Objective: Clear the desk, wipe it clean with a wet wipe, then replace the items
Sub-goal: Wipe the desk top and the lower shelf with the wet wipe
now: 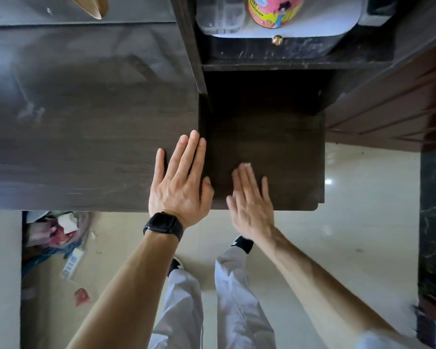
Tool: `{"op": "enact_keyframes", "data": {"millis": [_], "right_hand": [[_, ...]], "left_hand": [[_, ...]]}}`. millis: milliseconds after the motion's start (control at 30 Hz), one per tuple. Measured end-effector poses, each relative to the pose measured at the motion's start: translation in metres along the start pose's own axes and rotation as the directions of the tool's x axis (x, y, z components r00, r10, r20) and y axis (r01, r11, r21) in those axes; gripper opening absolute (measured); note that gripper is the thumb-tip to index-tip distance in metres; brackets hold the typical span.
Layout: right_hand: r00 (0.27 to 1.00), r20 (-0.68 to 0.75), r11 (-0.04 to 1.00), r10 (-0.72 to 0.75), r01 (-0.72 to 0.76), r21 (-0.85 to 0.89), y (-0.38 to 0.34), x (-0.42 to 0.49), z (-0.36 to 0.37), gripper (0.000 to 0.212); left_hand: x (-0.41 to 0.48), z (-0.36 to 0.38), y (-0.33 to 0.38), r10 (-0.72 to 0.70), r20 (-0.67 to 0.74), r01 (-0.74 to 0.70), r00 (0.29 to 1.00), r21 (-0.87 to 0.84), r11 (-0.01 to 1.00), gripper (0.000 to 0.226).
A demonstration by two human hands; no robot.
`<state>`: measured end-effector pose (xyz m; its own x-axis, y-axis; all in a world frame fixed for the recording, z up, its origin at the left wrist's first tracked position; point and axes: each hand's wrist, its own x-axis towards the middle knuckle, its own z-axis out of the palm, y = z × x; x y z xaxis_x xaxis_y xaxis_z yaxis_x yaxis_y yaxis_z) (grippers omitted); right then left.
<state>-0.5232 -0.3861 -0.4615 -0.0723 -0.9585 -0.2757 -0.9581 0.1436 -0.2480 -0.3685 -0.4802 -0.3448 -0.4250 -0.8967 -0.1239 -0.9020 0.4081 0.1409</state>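
– Desk is cleared but streaky toward 10 o'clock. My worry is the right hand: it's blurred, probably swiping, close to the 5 o'clock edge, so the wipe could skid off onto the floor.
– Agreed. Left hand at 6 o'clock lies flat, fingers straight, grasping nothing, just pressing wood. Right's flat too, with a white sliver, likely the wet wipe, under its fingertips.
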Motion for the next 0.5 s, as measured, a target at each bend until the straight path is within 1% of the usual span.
{"op": "enact_keyframes", "data": {"millis": [33,67,100,133,167,200,233,267,333,500], "right_hand": [[0.993,0.034,0.993,-0.116,0.116,-0.004,-0.004,-0.027,0.006,0.061],[0.98,0.058,0.982,-0.188,0.189,-0.008,0.001,-0.041,0.01,0.061],[0.977,0.053,0.978,-0.205,0.207,-0.017,0.015,-0.042,0.009,0.06],[0.991,0.013,0.99,-0.133,0.133,-0.043,0.033,-0.034,0.006,0.059],[0.999,-0.033,0.998,0.002,-0.004,-0.063,0.05,-0.023,0.002,0.059],[0.985,-0.065,0.984,0.162,-0.166,-0.06,0.066,-0.012,-0.005,0.059],[0.945,-0.085,0.947,0.315,-0.319,-0.028,0.081,-0.004,-0.011,0.06],[0.896,-0.093,0.901,0.434,-0.434,0.017,0.093,-0.005,-0.013,0.06],[0.831,-0.114,0.839,0.544,-0.539,0.07,0.097,-0.021,-0.005,0.06],[0.756,-0.047,0.75,0.653,-0.637,0.175,0.054,-0.085,0.019,0.064]], "left_hand": [[0.0,0.0,0.0,-0.002,0.0,0.002,1.0,0.004,1.0,0.07],[0.0,0.0,0.0,0.0,0.006,0.0,1.0,0.007,1.0,0.07],[0.0,-0.001,0.001,0.001,0.014,-0.001,1.0,0.005,1.0,0.07],[0.001,-0.002,0.002,-0.001,0.017,0.001,1.0,0.003,1.0,0.07],[0.002,-0.002,0.002,-0.003,0.019,0.003,1.0,0.005,1.0,0.07],[0.003,-0.002,0.002,-0.004,0.023,0.004,1.0,0.008,1.0,0.07],[0.003,-0.002,0.002,-0.004,0.026,0.003,1.0,0.011,1.0,0.07],[0.002,-0.002,0.002,-0.003,0.025,0.003,1.0,0.013,1.0,0.07],[0.002,-0.001,0.001,-0.001,0.025,0.0,1.0,0.02,1.0,0.07],[0.0,-0.002,0.002,-0.01,0.026,0.009,1.0,0.017,1.0,0.071]]}}
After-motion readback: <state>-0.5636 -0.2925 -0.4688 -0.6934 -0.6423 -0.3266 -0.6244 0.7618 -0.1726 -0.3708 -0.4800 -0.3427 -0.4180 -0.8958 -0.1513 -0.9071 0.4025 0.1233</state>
